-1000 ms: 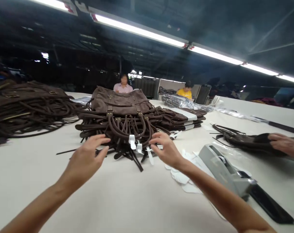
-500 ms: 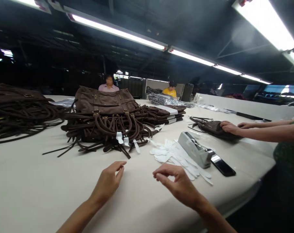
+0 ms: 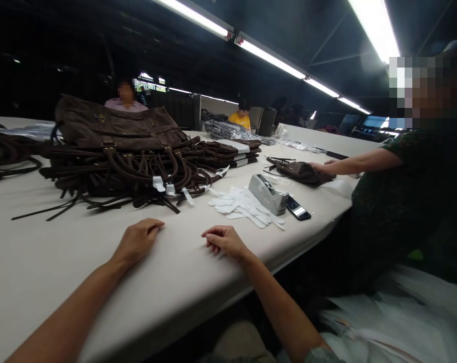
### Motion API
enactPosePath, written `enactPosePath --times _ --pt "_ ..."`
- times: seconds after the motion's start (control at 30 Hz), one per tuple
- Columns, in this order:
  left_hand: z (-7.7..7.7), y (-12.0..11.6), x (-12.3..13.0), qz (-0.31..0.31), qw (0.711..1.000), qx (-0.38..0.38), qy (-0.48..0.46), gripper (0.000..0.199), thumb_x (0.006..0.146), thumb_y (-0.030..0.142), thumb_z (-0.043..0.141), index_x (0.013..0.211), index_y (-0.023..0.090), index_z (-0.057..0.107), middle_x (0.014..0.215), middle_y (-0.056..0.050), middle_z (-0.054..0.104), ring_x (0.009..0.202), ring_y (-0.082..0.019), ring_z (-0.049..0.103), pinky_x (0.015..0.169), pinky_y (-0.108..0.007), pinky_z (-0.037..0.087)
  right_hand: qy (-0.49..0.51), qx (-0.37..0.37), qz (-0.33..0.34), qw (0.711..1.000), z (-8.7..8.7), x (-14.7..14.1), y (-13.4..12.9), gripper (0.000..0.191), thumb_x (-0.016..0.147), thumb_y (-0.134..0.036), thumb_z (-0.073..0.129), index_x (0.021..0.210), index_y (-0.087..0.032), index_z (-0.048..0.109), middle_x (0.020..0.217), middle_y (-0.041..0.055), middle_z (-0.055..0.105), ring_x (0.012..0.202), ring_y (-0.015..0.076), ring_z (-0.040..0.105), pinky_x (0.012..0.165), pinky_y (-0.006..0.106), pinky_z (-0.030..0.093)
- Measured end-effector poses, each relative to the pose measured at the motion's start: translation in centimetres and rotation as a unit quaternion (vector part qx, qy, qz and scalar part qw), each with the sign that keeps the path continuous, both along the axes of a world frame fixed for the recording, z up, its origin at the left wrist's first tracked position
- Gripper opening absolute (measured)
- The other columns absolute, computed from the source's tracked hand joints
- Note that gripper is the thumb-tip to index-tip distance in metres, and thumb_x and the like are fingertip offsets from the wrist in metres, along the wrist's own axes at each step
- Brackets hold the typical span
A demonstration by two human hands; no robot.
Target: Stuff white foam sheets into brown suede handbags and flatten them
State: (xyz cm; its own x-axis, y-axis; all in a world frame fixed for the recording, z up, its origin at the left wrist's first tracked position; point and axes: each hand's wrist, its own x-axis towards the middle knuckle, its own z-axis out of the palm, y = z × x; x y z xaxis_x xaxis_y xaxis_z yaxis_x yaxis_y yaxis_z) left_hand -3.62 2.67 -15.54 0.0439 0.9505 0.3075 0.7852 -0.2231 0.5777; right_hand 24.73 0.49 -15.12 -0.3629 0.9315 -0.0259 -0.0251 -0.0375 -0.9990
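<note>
My left hand [image 3: 137,239] rests at the table [image 3: 175,282] with its fingers drawn together and the thumb against them; I see nothing in it. My right hand [image 3: 224,239] is a little to the right, its fingers loosely curled and apart, holding nothing. Beyond the left hand lies a pile of dark brown handbags [image 3: 115,126] with looped handles. White notched strips [image 3: 159,184] hang from some handles. Closest to my right hand is a heap of loose white strips [image 3: 238,205], beside a grey tape dispenser [image 3: 268,194].
A phone [image 3: 298,207] lies right of the dispenser. At the right, a co-worker [image 3: 405,186] handles another brown bag [image 3: 294,171]. Plastic-wrapped items [image 3: 228,130] lie farther back, where two more people sit. White sheeting [image 3: 398,317] is at lower right, below the table edge.
The view has turned right and tilted down, so the co-worker's body and the white sheeting now show. My left hand's thumb has closed against its fingers; my right hand's fingers have loosened.
</note>
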Motion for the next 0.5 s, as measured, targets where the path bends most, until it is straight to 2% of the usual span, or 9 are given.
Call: enactPosePath --times 0.17,0.27,0.33,0.4,0.43,0.5 --pt "0.3 0.1 -0.1 0.026 1.0 -0.001 0.0 0.037 0.077 0.039 0.044 0.093 0.019 0.07 0.109 -0.01 0.072 0.104 -0.027 0.065 0.103 -0.041 0.047 0.001 -0.002 -0.008 1.0 0.1 -0.1 -0.2 0.031 0.073 -0.041 0.071 0.089 -0.014 0.071 0.066 -0.0006 0.063 0.052 0.0074 0.052 0.048 0.019 0.041" --pt "0.4 -0.3 0.4 0.017 1.0 0.005 0.006 0.034 0.079 0.037 0.044 0.091 0.02 0.071 0.104 -0.009 0.072 0.102 -0.027 0.064 0.101 -0.042 0.048 -0.078 0.002 -0.004 0.997 0.2 -0.7 -0.5 0.024 0.078 -0.035 0.064 0.089 -0.015 0.071 0.063 -0.0011 0.061 0.049 0.0088 0.05 0.047 0.021 0.04" --pt "0.4 -0.5 0.8 0.004 1.0 0.012 0.013 0.032 0.082 0.034 0.043 0.089 0.021 0.072 0.101 -0.008 0.072 0.101 -0.025 0.064 0.098 -0.04 0.05 -0.166 0.078 0.0 0.983 0.3 -1.5 -0.3 0.019 0.081 -0.029 0.061 0.086 -0.016 0.073 0.064 -0.0003 0.063 0.052 0.0106 0.052 0.051 0.022 0.041" --pt "0.1 -0.7 1.2 0.002 1.0 0.021 0.019 0.033 0.085 0.032 0.042 0.092 0.021 0.072 0.104 -0.007 0.072 0.103 -0.024 0.063 0.098 -0.039 0.051 -0.23 0.18 0.02 0.956 0.4 -2.3 0.3 0.017 0.082 -0.024 0.059 0.083 -0.018 0.075 0.066 0.0007 0.065 0.057 0.0121 0.053 0.056 0.024 0.041" --pt "-0.2 -0.8 1.4 0.007 1.0 0.023 0.02 0.033 0.087 0.031 0.041 0.094 0.022 0.072 0.106 -0.007 0.071 0.105 -0.024 0.062 0.099 -0.04 0.051 -0.242 0.217 0.041 0.945 0.5 -2.7 0.7 0.017 0.082 -0.022 0.059 0.082 -0.018 0.076 0.067 0.0009 0.066 0.058 0.0125 0.054 0.058 0.024 0.041" --pt "-1.1 -1.2 1.5 0.026 0.999 0.03 0.021 0.033 0.09 0.031 0.041 0.099 0.022 0.072 0.11 -0.007 0.07 0.108 -0.024 0.062 0.099 -0.042 0.052 -0.238 0.241 0.105 0.935 0.2 -3.2 1.5 0.019 0.083 -0.021 0.058 0.086 -0.02 0.077 0.068 0.0009 0.067 0.059 0.0131 0.056 0.058 0.024 0.043"
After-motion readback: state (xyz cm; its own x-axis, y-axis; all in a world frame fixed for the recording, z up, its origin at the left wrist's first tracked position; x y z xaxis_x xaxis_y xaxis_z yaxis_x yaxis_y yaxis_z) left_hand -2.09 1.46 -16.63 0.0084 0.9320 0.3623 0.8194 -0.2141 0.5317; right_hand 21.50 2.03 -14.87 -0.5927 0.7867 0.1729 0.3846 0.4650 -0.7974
